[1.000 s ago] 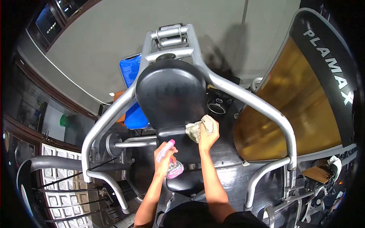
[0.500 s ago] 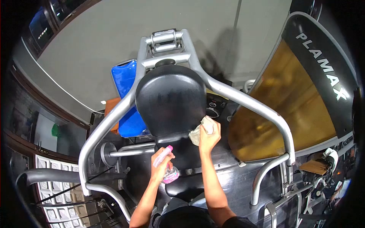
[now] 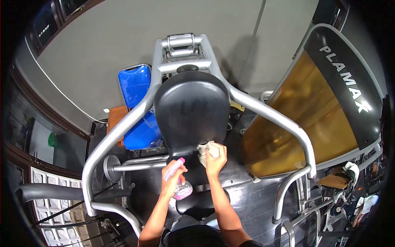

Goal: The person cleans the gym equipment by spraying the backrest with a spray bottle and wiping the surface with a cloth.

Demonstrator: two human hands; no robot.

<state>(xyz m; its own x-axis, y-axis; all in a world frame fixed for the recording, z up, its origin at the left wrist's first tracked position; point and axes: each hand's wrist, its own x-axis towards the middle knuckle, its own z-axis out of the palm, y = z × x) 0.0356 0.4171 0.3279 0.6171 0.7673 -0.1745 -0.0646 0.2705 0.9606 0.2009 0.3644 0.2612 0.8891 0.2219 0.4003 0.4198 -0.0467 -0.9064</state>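
My right hand (image 3: 215, 157) presses a pale crumpled cloth (image 3: 203, 150) against the lower right edge of the black padded backrest (image 3: 190, 107) of a gym machine. My left hand (image 3: 171, 178) grips a clear spray bottle with a pink nozzle (image 3: 177, 181), held just below the backrest and above the black seat pad (image 3: 199, 203). The two hands are close together, the left one lower and to the left.
Grey metal frame arms (image 3: 271, 119) curve out on both sides of the backrest. An amber shield labelled PLAMAX (image 3: 312, 107) stands on the right. A blue chair (image 3: 138, 107) sits behind the machine at the left. More equipment crowds the lower corners.
My right hand has slid the cloth down and leftward along the backrest's lower right edge. The left hand with the bottle has kept about the same place. The view has shifted slightly.
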